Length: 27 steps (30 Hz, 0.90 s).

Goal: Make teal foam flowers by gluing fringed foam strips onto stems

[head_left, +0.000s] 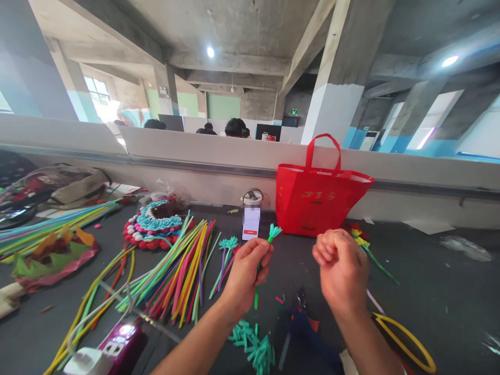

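Near the middle, my left hand [250, 273] pinches a small pipe-cleaner flower [274, 233], teal on top with a green stem reaching below the fingers. My right hand [344, 271] is raised to the right, apart from the flower, with its fingers curled closed; whether anything is inside them is hidden. Below my left hand lies a pile of short teal pipe-cleaner pieces [255, 346]. Just left of the hand is a finished teal flower [228, 243] with its stems on the dark table. A dark blue item [308, 338] lies between my forearms, blurred.
A long bundle of coloured pipe cleaners [179, 276] lies left of centre. Behind my hands stand a phone [250, 224] and a red bag [316, 203]. At front left is a purple power strip [125, 344] with a plugged-in white charger. A yellow loop [410, 338] lies at right.
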Each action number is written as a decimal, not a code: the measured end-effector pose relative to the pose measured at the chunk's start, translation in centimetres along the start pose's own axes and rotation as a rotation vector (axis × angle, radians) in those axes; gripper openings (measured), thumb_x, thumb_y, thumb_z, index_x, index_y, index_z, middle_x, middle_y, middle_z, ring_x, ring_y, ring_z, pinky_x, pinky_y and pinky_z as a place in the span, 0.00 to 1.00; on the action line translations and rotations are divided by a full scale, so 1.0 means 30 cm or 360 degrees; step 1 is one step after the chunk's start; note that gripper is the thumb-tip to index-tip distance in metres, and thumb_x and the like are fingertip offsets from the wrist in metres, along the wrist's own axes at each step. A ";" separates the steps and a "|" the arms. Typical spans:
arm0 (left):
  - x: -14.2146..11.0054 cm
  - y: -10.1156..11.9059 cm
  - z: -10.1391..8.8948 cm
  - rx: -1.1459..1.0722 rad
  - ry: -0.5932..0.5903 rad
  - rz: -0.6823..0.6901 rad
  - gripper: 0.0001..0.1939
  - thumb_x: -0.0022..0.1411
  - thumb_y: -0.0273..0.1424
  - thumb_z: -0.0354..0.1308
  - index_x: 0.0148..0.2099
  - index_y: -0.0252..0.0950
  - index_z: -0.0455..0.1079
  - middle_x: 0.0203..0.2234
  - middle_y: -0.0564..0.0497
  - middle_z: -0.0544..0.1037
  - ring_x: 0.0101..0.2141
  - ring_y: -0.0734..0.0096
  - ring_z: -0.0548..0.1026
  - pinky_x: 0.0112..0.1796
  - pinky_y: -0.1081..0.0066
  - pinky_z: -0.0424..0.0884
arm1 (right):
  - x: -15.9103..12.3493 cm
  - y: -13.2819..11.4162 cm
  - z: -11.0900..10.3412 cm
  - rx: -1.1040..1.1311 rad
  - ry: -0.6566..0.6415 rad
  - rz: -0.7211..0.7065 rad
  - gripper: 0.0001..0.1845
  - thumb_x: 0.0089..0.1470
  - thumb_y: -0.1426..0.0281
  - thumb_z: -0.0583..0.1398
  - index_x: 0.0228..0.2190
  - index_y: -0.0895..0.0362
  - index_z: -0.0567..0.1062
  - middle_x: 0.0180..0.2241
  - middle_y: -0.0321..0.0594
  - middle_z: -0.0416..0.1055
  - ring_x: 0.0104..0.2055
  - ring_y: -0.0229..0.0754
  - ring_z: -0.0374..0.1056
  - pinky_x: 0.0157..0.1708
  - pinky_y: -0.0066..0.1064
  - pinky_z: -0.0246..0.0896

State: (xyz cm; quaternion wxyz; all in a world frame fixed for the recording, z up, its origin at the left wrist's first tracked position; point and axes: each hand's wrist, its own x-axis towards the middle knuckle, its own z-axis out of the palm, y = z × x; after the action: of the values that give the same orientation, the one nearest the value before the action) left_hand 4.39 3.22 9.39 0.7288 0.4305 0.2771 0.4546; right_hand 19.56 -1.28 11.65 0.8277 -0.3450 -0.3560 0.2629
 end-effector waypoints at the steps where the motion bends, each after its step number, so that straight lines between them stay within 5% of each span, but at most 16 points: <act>1: 0.000 0.001 -0.001 -0.0025 -0.0006 0.0007 0.12 0.60 0.37 0.62 0.32 0.34 0.66 0.19 0.60 0.60 0.15 0.86 0.51 0.18 0.74 0.40 | 0.007 -0.021 -0.006 0.0010 0.0012 -0.0050 0.18 0.55 0.75 0.57 0.18 0.55 0.57 0.19 0.27 0.48 0.20 0.32 0.43 0.18 0.26 0.41; 6: -0.004 0.004 0.000 -0.0131 -0.0084 0.0017 0.10 0.60 0.36 0.61 0.33 0.34 0.67 0.18 0.60 0.60 0.15 0.85 0.53 0.18 0.74 0.41 | 0.016 -0.058 -0.020 -0.0095 -0.0057 -0.0145 0.22 0.58 0.72 0.59 0.17 0.55 0.56 0.18 0.26 0.49 0.19 0.31 0.44 0.17 0.26 0.42; 12: -0.009 0.000 0.005 -0.0126 -0.0041 0.0051 0.12 0.59 0.38 0.64 0.35 0.34 0.70 0.17 0.61 0.58 0.16 0.85 0.51 0.18 0.75 0.41 | 0.007 0.017 -0.023 -0.0344 -0.0243 0.0152 0.15 0.57 0.59 0.64 0.27 0.56 0.73 0.22 0.30 0.62 0.22 0.31 0.56 0.20 0.24 0.50; 18: -0.021 0.008 0.023 -0.0013 0.0123 0.0271 0.12 0.58 0.37 0.65 0.32 0.35 0.69 0.19 0.60 0.62 0.15 0.84 0.55 0.18 0.76 0.47 | -0.011 0.048 -0.015 -0.0568 -0.0499 0.0343 0.13 0.56 0.59 0.65 0.37 0.56 0.76 0.23 0.29 0.64 0.23 0.32 0.58 0.23 0.25 0.54; 27: -0.025 0.006 0.019 0.0021 0.0183 0.0312 0.10 0.57 0.36 0.66 0.33 0.35 0.71 0.21 0.58 0.68 0.17 0.82 0.62 0.19 0.77 0.54 | -0.030 0.052 0.013 -0.0600 -0.0620 0.0400 0.14 0.53 0.59 0.66 0.36 0.55 0.76 0.24 0.29 0.67 0.22 0.31 0.59 0.22 0.25 0.54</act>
State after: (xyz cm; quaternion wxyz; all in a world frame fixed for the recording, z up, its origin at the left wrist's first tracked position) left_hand 4.45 2.37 9.85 0.6609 0.4336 0.2779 0.5459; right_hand 18.41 -0.77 10.29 0.6260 -0.4771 -0.5052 0.3539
